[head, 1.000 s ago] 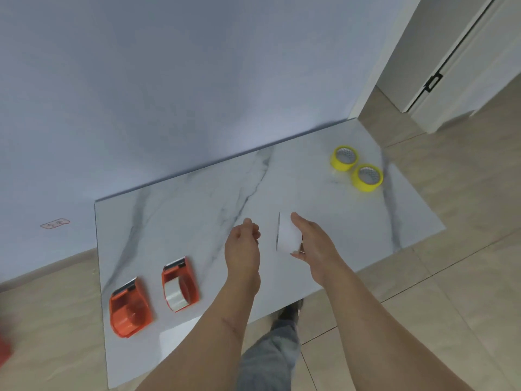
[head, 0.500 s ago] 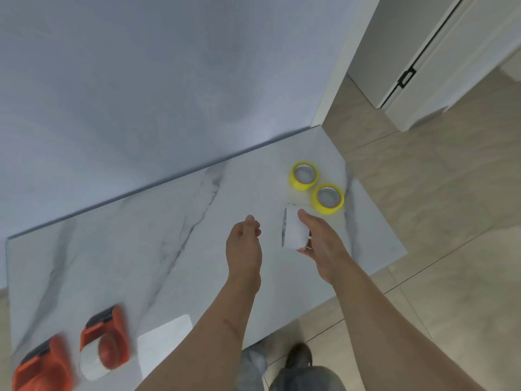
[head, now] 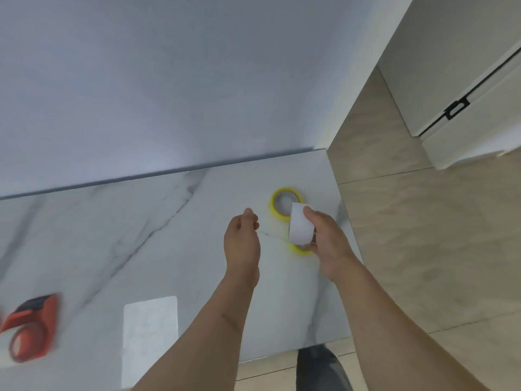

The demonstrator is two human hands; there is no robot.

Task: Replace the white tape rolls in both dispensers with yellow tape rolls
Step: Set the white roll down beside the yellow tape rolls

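Between your right hand's (head: 328, 244) fingers (head: 310, 214) sits a white roll (head: 300, 225), gripped above two yellow rolls (head: 282, 197); your left hand (head: 242, 242) curls loosely, empty.

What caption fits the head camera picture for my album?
Right hand holds a white tape roll above two yellow tape rolls; left hand empty.

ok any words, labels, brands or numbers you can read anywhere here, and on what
None can be read.
White tape roll in the right hand: plain face, no print shows.
Yellow tape rolls: no label shows.
Orange dispenser: blurred by motion, so any marking cannot be told.
Marble tabletop: veins only.
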